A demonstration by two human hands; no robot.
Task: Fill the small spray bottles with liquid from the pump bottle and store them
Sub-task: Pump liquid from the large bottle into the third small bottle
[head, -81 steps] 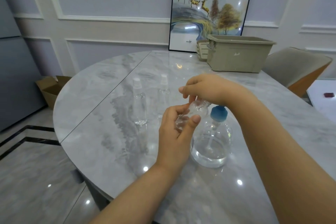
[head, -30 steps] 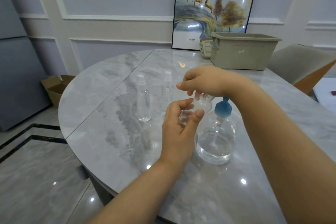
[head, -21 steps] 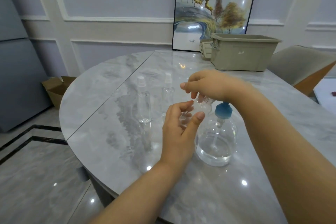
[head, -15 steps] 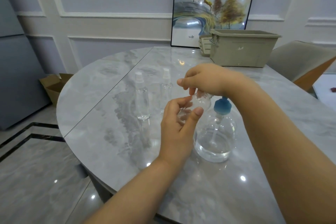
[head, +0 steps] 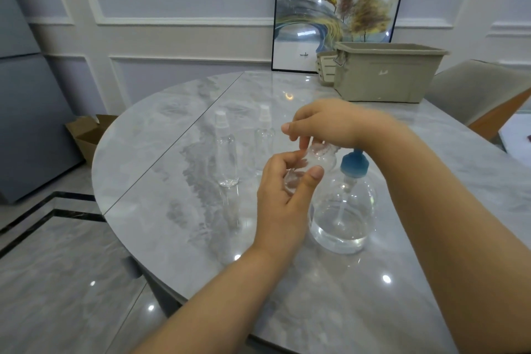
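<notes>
Her left hand (head: 283,187) grips a small clear plastic spray bottle (head: 311,164) tilted toward one o'clock, where her right hand (head: 321,123) pinches its cap.

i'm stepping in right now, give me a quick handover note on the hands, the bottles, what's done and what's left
Left hand: grips the body of a small clear spray bottle, held tilted above the table.
Right hand: fingers pinch at that bottle's top end; whether the cap is going on or off cannot be told.
Pump bottle, blue top, stands just right of the hands, partly full of clear liquid.
Two capped spray bottles stand upright behind the hands; both look empty.
Beige bin at the far edge; nothing visibly stored.
Left: fill all three, cap, store.
</notes>
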